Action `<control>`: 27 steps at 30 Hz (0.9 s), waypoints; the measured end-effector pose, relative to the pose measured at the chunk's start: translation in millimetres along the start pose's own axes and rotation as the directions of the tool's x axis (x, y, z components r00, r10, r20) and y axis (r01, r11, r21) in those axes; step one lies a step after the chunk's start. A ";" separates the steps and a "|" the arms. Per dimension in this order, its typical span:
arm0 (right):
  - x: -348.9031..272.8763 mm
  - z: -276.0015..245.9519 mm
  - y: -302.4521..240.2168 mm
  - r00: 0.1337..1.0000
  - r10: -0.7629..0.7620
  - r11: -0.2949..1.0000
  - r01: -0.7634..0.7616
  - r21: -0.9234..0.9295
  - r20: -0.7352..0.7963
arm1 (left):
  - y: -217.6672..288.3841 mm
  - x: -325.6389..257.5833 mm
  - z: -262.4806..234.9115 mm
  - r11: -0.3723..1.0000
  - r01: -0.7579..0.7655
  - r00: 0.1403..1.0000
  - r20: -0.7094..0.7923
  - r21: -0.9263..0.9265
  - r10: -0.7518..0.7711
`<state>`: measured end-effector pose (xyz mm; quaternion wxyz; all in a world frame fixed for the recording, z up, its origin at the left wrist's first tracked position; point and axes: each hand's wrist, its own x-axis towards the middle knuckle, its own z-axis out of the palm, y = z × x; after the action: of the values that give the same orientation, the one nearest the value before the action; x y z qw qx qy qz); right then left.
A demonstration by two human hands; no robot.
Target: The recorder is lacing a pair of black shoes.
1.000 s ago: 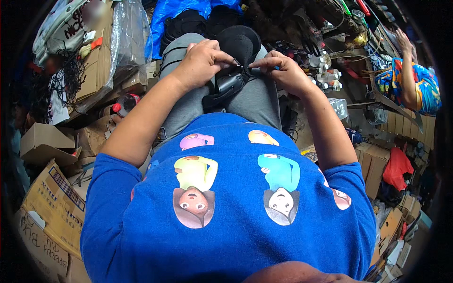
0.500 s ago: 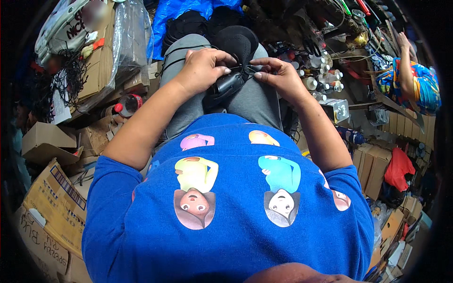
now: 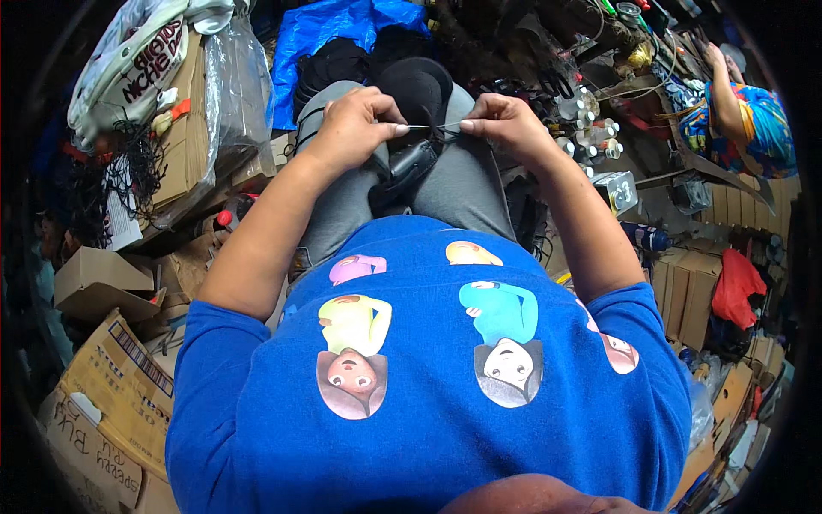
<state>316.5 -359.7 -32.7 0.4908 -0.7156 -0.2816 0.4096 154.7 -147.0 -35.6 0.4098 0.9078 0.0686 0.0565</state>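
Note:
A black shoe [image 3: 413,163] rests between my knees, its rounded front [image 3: 418,86] pointing away from me. Above its opening, a thin cord [image 3: 440,128] is drawn taut from side to side. My left hand [image 3: 360,128] pinches one end between thumb and fingers, while my right hand [image 3: 511,124] pinches the other. Part of the cord looks pale near the left thumb. Where it meets the shoe, the detail is too small to make out.
More black shoe-like pieces [image 3: 338,77] lie beyond my knees by a blue plastic sheet [image 3: 308,34]. Cardboard boxes [image 3: 107,278] crowd the left. Small bottles [image 3: 599,133] and a clear square container [image 3: 615,190] stand at right. Farther right, another person [image 3: 753,128] sits in colourful clothing.
My hands have moved apart a little and are raised slightly, pulling the cord into a straight line. The right fingers, spread before, are now curled in.

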 end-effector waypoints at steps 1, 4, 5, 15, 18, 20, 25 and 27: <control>0.5 -0.9 4.7 0.997 -0.019 0.997 0.014 0.072 0.071 | 1.6 -2.6 -0.5 1.000 0.013 1.000 0.002 -0.017 -0.013; 0.7 0.4 16.2 0.980 -0.190 0.969 0.197 -0.151 0.060 | 9.1 -3.7 2.1 0.998 -0.013 0.999 0.038 0.064 0.011; -0.6 1.6 17.8 0.952 -0.298 0.908 0.305 -0.288 0.070 | 11.9 -2.0 3.0 0.997 0.015 0.997 0.076 0.078 -0.021; -34.9 -37.9 -11.5 0.970 -0.230 0.942 0.203 -0.269 -0.073 | 23.2 10.4 -3.6 0.935 -0.265 0.961 0.150 0.238 0.234; -11.8 -39.6 -15.6 0.944 -0.281 0.850 0.162 -0.502 -0.172 | 23.0 14.7 -2.4 0.904 -0.312 0.946 0.179 0.291 0.269; -5.5 -32.3 -21.7 0.900 -0.351 0.756 0.110 -0.646 -0.258 | 22.6 15.7 -3.0 0.885 -0.338 0.937 0.202 0.321 0.285; -18.3 3.6 -44.0 0.850 -0.405 0.189 0.439 -0.879 0.338 | 17.0 14.4 -6.5 0.871 -0.366 0.920 0.265 0.327 0.287; -11.2 17.6 -45.1 0.878 -0.318 0.153 0.419 -0.895 0.357 | 11.0 14.6 -5.5 0.843 -0.424 0.896 0.289 0.331 0.338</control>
<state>295.6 -344.1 9.6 0.0275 -0.7532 -0.6552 0.0513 169.0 -147.7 -23.1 0.2084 0.9662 -0.1499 0.0222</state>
